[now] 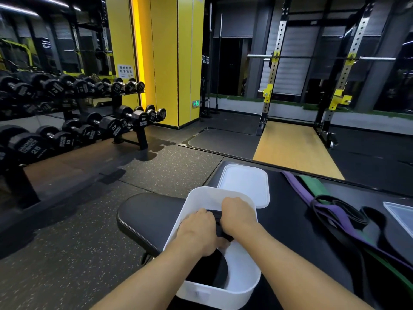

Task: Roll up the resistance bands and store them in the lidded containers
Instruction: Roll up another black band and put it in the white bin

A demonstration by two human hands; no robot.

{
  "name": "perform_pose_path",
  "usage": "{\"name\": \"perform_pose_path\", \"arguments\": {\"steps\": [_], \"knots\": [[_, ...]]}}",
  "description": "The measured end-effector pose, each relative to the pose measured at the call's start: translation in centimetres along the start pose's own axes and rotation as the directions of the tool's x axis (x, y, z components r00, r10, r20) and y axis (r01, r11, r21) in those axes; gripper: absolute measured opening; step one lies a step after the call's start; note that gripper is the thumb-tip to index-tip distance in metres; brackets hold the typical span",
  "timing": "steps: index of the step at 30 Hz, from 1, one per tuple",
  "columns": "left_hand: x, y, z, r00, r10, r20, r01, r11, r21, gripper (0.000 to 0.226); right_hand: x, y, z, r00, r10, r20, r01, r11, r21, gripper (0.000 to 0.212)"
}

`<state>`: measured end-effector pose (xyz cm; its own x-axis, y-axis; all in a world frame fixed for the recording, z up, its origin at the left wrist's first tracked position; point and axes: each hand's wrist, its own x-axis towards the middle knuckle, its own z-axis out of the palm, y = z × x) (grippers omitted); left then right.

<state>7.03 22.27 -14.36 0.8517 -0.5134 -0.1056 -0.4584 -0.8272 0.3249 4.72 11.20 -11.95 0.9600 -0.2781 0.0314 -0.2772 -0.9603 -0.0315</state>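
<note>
Container mouth largely blocked; room left at 5 o'clock.
The white container's (223, 297) far half is filled by the left hand (199, 233), the right hand (239, 218) and the black band (217, 224) gripped between them. The lid (245, 184) is laid against its 12 o'clock rim; tangled bands (335, 212) are heaped at 3 o'clock, bare tabletop (288, 224) between.

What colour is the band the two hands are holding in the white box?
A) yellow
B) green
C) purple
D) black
D: the black band is gripped between the left hand and the right hand inside the white box; the purple band and green band lie off to the right.
</note>
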Motion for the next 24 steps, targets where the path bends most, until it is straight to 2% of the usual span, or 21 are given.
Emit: {"name": "perform_pose_path", "arguments": {"steps": [2, 13, 20, 24], "knots": [[0.5, -0.4, 0.4, 1.000, 0.008, 0.025, -0.007, 0.999, -0.031, 0.062, 0.0, 0.1, 0.0, 1.000, -0.014, 0.020, 0.014, 1.000, 0.025, 0.023], [1.9, -0.8, 1.5, 0.995, -0.005, 0.103, -0.004, 0.997, 0.082, 0.059, -0.2, 0.6, -0.1, 0.990, -0.068, 0.123, 0.051, 0.990, 0.134, 0.028], [3.1, -1.9, 1.0, 0.987, 0.054, 0.154, -0.056, 0.998, 0.006, 0.047, 0.1, 0.3, 0.6, 0.993, 0.014, 0.121, -0.029, 0.991, 0.128, 0.040], [3.8, -2.1, 0.8, 0.984, 0.095, 0.151, -0.097, 0.995, 0.009, 0.037, 0.4, 0.3, 0.6, 0.988, 0.053, 0.146, -0.077, 0.983, 0.164, 0.038]]}}
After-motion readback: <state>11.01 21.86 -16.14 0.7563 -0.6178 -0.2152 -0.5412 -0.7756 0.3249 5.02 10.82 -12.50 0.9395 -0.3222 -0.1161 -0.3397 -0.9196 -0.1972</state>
